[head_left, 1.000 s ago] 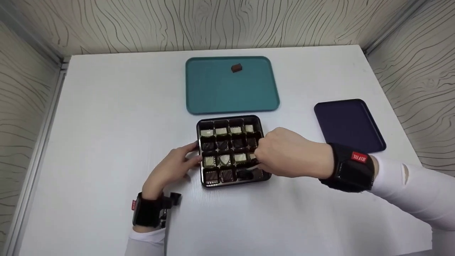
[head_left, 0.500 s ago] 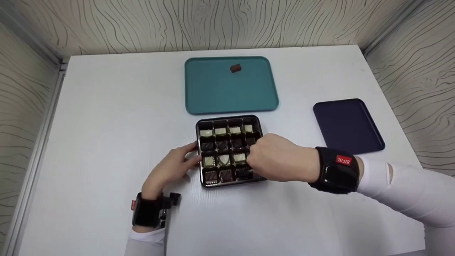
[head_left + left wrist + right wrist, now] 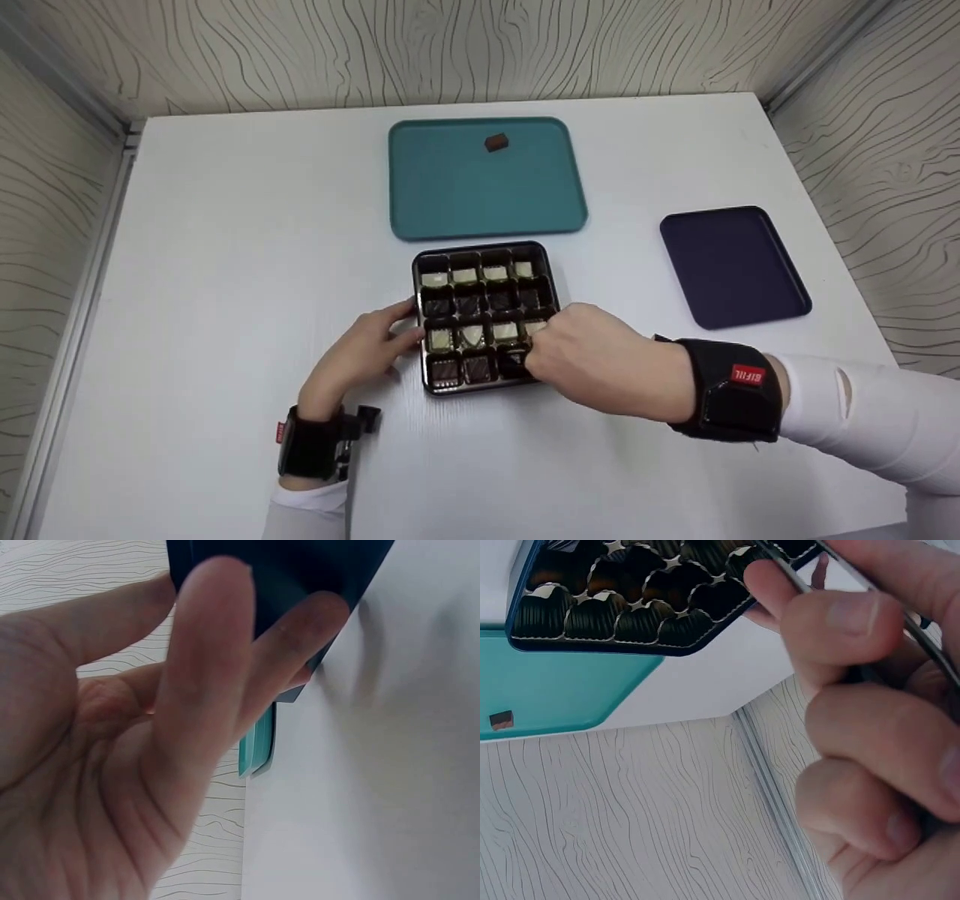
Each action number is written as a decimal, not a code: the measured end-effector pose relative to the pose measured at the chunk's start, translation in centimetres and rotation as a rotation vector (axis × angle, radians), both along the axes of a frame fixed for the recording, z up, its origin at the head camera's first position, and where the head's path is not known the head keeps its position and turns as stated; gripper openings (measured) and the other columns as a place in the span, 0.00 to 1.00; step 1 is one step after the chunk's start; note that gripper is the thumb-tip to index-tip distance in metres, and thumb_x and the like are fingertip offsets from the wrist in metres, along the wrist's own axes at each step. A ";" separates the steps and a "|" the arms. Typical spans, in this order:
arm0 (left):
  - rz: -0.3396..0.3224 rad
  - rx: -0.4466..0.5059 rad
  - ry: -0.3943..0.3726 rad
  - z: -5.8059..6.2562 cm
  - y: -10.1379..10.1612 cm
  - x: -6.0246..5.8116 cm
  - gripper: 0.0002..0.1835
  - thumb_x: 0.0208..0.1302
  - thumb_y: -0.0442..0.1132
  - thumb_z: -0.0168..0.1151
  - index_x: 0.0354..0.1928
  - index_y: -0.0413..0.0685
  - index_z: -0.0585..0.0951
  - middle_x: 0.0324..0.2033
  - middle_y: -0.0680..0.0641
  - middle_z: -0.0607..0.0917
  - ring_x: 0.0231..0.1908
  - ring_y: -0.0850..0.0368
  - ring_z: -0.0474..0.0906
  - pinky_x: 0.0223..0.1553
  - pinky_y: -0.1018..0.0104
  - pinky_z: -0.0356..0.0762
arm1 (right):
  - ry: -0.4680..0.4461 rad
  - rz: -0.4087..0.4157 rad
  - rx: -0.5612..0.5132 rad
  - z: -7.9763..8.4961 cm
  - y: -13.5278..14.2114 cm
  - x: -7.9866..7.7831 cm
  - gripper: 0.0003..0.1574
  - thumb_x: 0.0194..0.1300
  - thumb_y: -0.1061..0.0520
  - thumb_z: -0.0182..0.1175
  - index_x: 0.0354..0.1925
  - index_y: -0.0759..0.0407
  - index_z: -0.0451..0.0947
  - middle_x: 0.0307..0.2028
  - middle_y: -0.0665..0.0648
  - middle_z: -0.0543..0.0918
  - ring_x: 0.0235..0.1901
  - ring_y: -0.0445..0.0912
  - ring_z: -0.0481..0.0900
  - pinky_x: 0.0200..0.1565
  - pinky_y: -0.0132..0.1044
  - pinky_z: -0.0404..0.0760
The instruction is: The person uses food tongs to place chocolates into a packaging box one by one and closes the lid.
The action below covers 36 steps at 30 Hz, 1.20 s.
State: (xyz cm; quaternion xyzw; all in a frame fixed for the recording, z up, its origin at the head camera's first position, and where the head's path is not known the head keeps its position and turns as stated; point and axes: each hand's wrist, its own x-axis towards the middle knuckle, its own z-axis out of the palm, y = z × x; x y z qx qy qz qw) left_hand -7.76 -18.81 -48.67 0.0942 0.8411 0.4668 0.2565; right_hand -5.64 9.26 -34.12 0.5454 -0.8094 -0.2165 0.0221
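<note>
A black compartment box [image 3: 480, 388] of chocolates stands on the white table, with rows of pale chocolates [image 3: 471, 335] and dark chocolates [image 3: 445, 372]. My left hand [image 3: 364, 349] touches the box's left side with thumb and fingertips; in the left wrist view the extended fingers lie against its dark outer wall [image 3: 277, 577]. At the front right corner my right hand [image 3: 585, 356] grips thin metal tweezers [image 3: 930, 649], its other fingers curled in. This hand covers part of the front row, and whether the tweezer tips hold anything cannot be seen.
Behind the box lies a teal tray [image 3: 480, 184] bearing one brown chocolate [image 3: 496, 142]. A dark purple tray [image 3: 735, 266] sits to the right, near the right forearm. Wood-grain panels [image 3: 450, 52] enclose the table at the back and sides.
My right hand first shifted left over the box, then moved slightly toward the front, uncovering a pale chocolate in the third row. My left hand and the box have stayed put.
</note>
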 end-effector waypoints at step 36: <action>0.033 -0.014 -0.004 -0.3 0.4 0.1 0.33 0.80 0.44 0.57 0.80 0.39 0.64 0.54 0.37 0.89 0.26 0.54 0.87 0.43 0.61 0.84 | -0.139 -0.669 -0.402 -3.7 6.2 -19.4 0.25 0.74 0.47 0.64 0.32 0.68 0.86 0.18 0.58 0.78 0.19 0.48 0.69 0.21 0.43 0.71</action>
